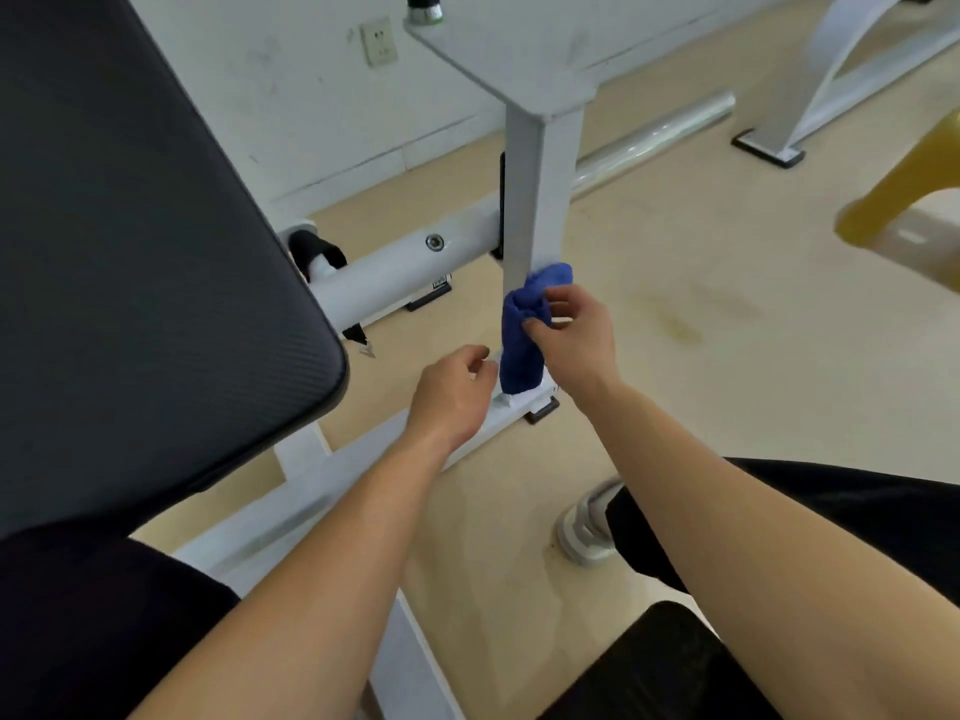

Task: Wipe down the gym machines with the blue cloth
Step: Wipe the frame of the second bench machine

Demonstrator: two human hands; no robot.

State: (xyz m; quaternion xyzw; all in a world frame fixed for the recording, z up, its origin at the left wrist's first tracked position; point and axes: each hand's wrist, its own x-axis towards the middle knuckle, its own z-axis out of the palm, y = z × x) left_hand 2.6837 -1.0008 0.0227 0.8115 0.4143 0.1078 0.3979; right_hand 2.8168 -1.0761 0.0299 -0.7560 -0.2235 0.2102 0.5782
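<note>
A blue cloth (522,337) is bunched against the lower part of a white upright post (535,200) of a gym machine. My right hand (574,335) pinches the cloth from the right side and holds it to the post. My left hand (452,394) hovers just left of the post's foot, fingers loosely curled, holding nothing and not touching the cloth. The post rises to a flat white plate (498,49) and stands on a white floor rail (332,491).
A large black padded seat (130,262) fills the left. A white tube (395,272) runs behind the post. My shoe (589,522) and dark-clothed knees are at the bottom. A yellow stool (904,189) and another white frame (831,90) stand at right on the beige floor.
</note>
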